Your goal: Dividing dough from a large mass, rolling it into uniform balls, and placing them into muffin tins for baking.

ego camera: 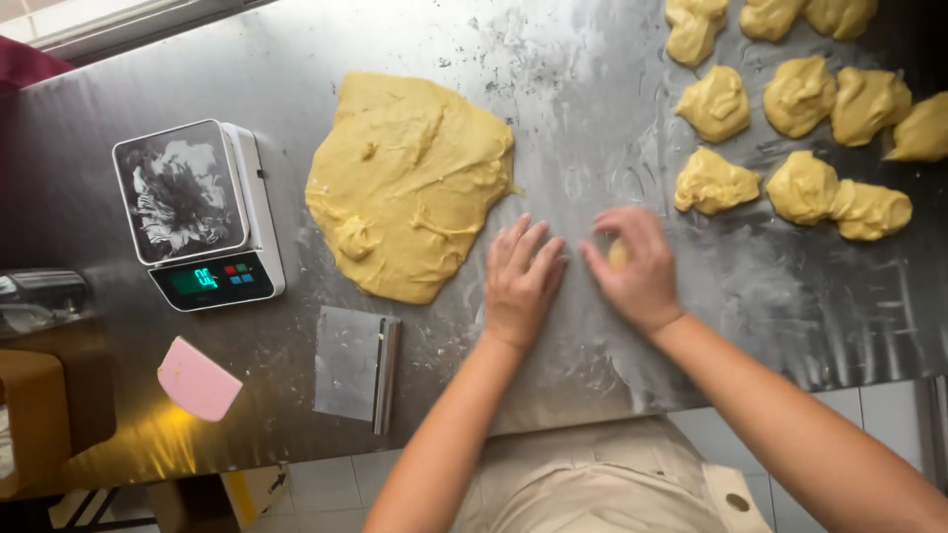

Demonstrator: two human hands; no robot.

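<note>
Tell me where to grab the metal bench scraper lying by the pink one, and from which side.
Take the bench scraper by its rolled handle along the right edge, coming from the right, probably with the left hand, which is nearer. The thin blade lies flat on the steel table, so its other edges offer little to pinch.

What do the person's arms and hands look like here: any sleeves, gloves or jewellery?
Both forearms are bare, with no sleeves in view. The left hand and right hand wear no gloves, and no rings, watch or bracelets are visible.
</note>
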